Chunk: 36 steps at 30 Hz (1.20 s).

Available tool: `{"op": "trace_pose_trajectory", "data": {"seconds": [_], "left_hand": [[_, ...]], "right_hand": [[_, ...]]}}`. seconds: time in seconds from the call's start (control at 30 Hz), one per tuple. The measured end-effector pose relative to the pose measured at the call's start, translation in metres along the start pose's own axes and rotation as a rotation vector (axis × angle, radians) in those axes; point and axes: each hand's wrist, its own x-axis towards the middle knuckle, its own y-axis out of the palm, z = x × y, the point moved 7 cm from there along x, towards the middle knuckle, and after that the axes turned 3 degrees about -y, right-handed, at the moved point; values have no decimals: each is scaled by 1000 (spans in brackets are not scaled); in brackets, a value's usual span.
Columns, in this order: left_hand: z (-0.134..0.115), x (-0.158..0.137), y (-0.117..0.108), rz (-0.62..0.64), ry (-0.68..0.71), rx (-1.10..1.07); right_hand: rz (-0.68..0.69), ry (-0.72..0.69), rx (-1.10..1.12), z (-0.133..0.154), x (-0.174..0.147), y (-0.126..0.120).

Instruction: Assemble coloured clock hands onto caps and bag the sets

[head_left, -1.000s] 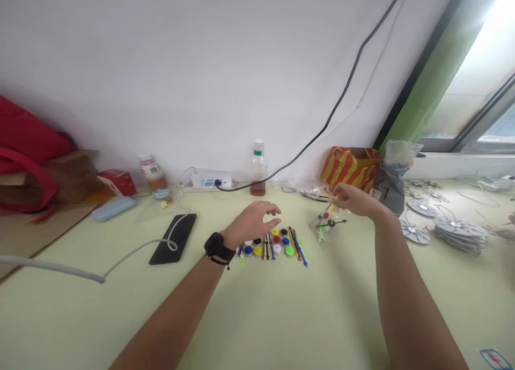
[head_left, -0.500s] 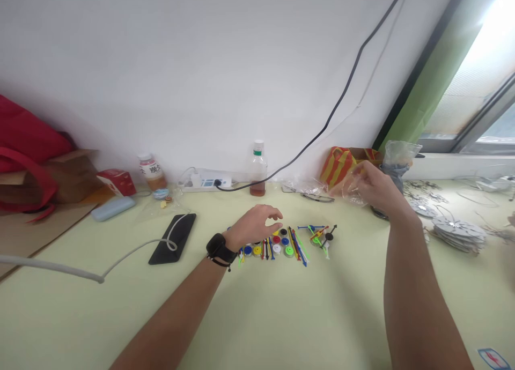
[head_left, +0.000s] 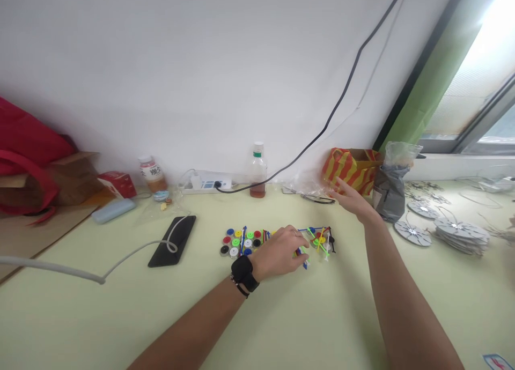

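Note:
My left hand [head_left: 281, 252], with a black watch on the wrist, reaches over a group of colored plastic arrows [head_left: 304, 264]. Its thumb and fingers are bent but apart, with arrows showing between them; whether they touch is hard to tell. Left of it lie rows of small round colored discs [head_left: 234, 242], partly covered by the hand. To its right sits a loose pile of spinner arrows on round bases [head_left: 321, 240]. My right hand [head_left: 353, 199] is open, fingers stretched toward clear plastic packaging [head_left: 311, 185] and a red-and-yellow striped bag [head_left: 341, 166].
A bottle [head_left: 258, 171] and a power strip [head_left: 211, 184] stand by the wall. A black phone-like slab [head_left: 172, 241] lies left under a grey cable. At right are a grey bag [head_left: 389, 190] and stacked grey discs [head_left: 461, 233]. Eyeglasses [head_left: 317, 199] lie at the back.
My left hand has moved right and down, from above the discs to the arrows. The right hand has come left and its fingers have straightened, uncovering the striped bag and grey bag.

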Motion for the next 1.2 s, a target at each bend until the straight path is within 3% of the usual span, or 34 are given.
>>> {"op": "trace_pose_trajectory", "data": {"seconds": [0.1,0.2,0.3,0.37,0.47,0.67,1.2], "left_hand": [[-1,-2,-1,-17,-9,15],[-10,-7,-1,-97,-29,30],[-25,-15,5,-186,-46,56],[-35,-17,18,-139,-11,85],[-39,-13,32,-58,9,148],[-27,-12,31,-66,-16,178],[5,-14,30,-143,-147,250]], "right_hand": [[68,-23,-99,7,2,7],[139,-151,-160,23,-10,22],[195,-354,-207,38,-41,48],[300,-461,-249,40,-66,69],[350,-414,-357,25,-86,80],[323,-315,-503,3,-87,62],[300,-415,-608,27,-97,74]]}}
